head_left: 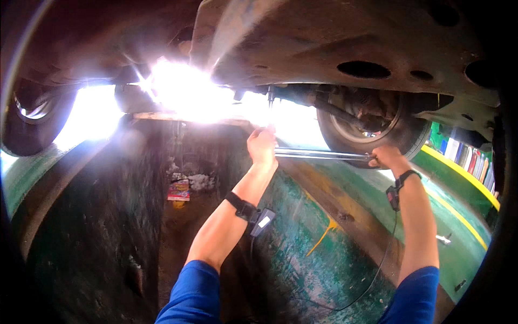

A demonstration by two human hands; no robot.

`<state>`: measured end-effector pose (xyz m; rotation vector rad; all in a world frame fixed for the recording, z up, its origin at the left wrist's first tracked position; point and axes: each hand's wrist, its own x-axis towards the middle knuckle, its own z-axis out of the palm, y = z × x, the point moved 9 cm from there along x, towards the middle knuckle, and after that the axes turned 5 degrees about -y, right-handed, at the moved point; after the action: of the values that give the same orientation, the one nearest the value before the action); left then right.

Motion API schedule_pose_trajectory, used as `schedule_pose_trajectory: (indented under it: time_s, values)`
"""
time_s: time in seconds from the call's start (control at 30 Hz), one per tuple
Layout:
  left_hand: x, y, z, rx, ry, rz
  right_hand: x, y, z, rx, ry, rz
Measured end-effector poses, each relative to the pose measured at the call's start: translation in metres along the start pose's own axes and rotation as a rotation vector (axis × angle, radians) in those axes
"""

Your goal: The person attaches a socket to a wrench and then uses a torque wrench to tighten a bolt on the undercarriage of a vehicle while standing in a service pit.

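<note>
Overhead is the rusty underside of a car (302, 43). A long chrome wrench (324, 154) lies nearly level between my two raised hands. My left hand (261, 147) is closed around its left end, and the fingers hide the wrench's head. Just above that hand, a slim dark upright shaft (271, 97) reaches toward the underside; glare hides whether it joins the wrench. My right hand (388, 157) grips the far right end of the bar, in front of a wheel (372, 121).
I am in a pit with stained green walls (302, 259). Another wheel (38, 116) stands at the left. A red packet (178, 190) lies on the pit floor. A cable (372, 281) hangs from my right wrist strap. Strong light glares in the middle; a yellow-edged ledge (464, 178) runs right.
</note>
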<state>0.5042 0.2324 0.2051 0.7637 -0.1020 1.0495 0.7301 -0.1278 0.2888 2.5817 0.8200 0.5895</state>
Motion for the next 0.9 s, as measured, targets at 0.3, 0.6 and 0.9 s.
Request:
schedule_pose_trajectory:
  time_s: [0.3,0.6,0.9]
  values:
    - [-0.002,-0.001,0.000,-0.098,-0.038,-0.120,-0.122,0.001,-0.087,0.040,-0.053,0.166]
    - [0.011,-0.009,0.007,-0.111,-0.237,-0.258,-0.287,-0.074,-0.218,-0.025,0.373,0.310]
    - [-0.005,-0.010,0.020,-0.215,-0.304,-0.437,-0.326,-0.098,-0.275,-0.190,0.363,0.536]
